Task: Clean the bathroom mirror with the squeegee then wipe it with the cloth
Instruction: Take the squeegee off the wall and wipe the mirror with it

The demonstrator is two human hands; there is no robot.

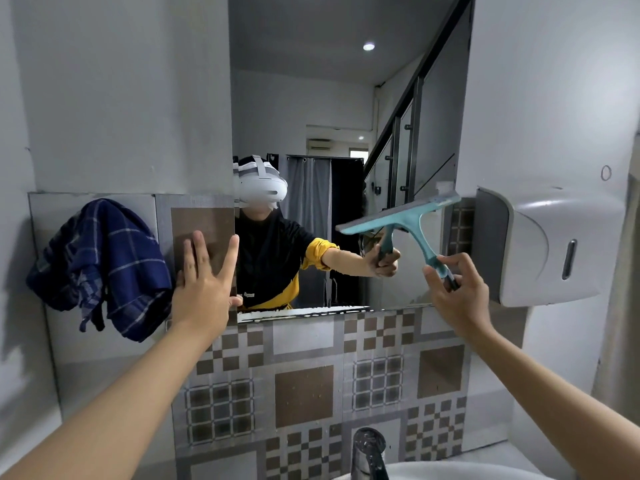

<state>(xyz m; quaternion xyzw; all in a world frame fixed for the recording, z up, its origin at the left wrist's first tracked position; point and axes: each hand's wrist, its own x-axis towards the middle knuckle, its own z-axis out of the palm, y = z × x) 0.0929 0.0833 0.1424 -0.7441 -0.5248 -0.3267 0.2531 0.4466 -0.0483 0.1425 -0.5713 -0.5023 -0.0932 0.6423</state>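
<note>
The mirror (346,109) fills the wall's middle above patterned tiles. My right hand (457,292) grips the handle of a teal squeegee (412,220); its blade lies tilted against the mirror's lower right part, near the right edge. My left hand (204,282) rests flat with fingers spread on the tiled wall beside the mirror's lower left corner. A dark blue checked cloth (100,265) hangs on the wall to the left of that hand. A band of white foam runs along the mirror's bottom edge.
A white paper towel dispenser (540,244) juts from the wall right beside the squeegee. Below, a chrome tap (369,452) and the rim of a white basin (450,471) sit at the frame's bottom. The mirror reflects a person in a headset.
</note>
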